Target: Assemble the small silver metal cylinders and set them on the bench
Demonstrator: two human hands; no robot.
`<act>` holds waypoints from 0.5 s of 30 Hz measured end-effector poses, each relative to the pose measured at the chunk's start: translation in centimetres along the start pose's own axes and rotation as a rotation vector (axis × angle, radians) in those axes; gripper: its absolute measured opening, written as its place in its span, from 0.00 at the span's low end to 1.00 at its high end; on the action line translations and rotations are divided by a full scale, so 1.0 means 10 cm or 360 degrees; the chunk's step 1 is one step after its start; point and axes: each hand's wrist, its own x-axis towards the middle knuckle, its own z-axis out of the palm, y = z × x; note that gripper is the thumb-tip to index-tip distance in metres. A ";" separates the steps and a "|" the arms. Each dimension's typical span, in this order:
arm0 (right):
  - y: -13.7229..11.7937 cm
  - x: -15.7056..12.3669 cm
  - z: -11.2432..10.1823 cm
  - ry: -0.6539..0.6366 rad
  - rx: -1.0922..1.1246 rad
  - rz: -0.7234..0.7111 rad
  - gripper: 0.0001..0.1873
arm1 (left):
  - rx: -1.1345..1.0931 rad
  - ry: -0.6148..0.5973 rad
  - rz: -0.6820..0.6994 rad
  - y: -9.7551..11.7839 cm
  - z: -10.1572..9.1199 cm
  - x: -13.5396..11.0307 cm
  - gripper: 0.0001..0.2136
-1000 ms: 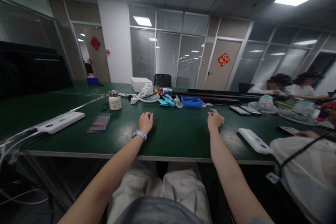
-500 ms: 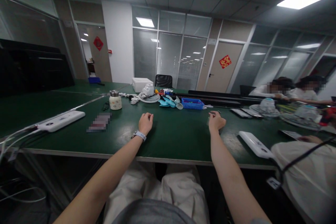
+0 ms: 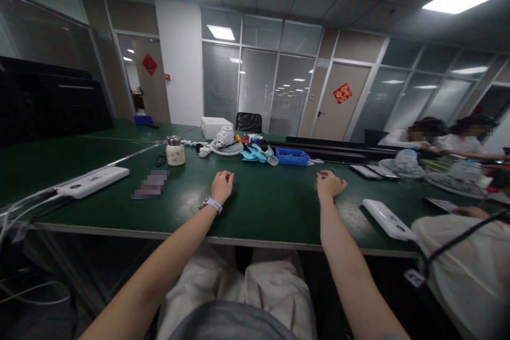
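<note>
Fingers (image 3: 228,175) on left hand (image 3: 221,187) and right hand (image 3: 329,185) are partly curled; can't tell if either grips anything. Blue bin (image 3: 292,159) sits farther from near edge of table (image 3: 265,210) than both.

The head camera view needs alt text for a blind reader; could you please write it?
A person's left hand and right hand are apart over a green table. Beyond them lie light-blue blades and a blue tray; a cream bottle stands left.
</note>
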 end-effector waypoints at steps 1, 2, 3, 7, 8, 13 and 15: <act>-0.01 -0.03 -0.02 0.0060 0.0013 0.0006 0.12 | -0.0005 0.0000 -0.0001 0.00 0.00 0.00 0.12; -0.01 -0.06 -0.05 0.0148 0.0030 0.0031 0.14 | -0.0009 0.0001 -0.0003 0.00 0.00 0.00 0.12; -0.01 -0.10 -0.08 0.0248 0.0050 0.0075 0.18 | -0.0013 0.0000 -0.0006 0.00 -0.01 0.00 0.12; 0.06 -0.25 -0.16 0.0421 0.0113 0.0380 0.26 | -0.0014 -0.0010 -0.0005 0.02 -0.02 -0.01 0.12; 0.09 -0.28 -0.16 0.0396 0.0119 0.0458 0.26 | -0.0012 -0.0011 -0.0001 0.02 -0.02 -0.01 0.12; 0.18 -0.37 -0.11 0.0228 0.0121 0.0729 0.25 | -0.0001 -0.0016 -0.0013 0.05 -0.04 -0.02 0.11; 0.19 -0.39 -0.09 0.0151 0.0105 0.0793 0.24 | 0.0001 -0.0027 -0.0014 0.05 -0.04 -0.02 0.11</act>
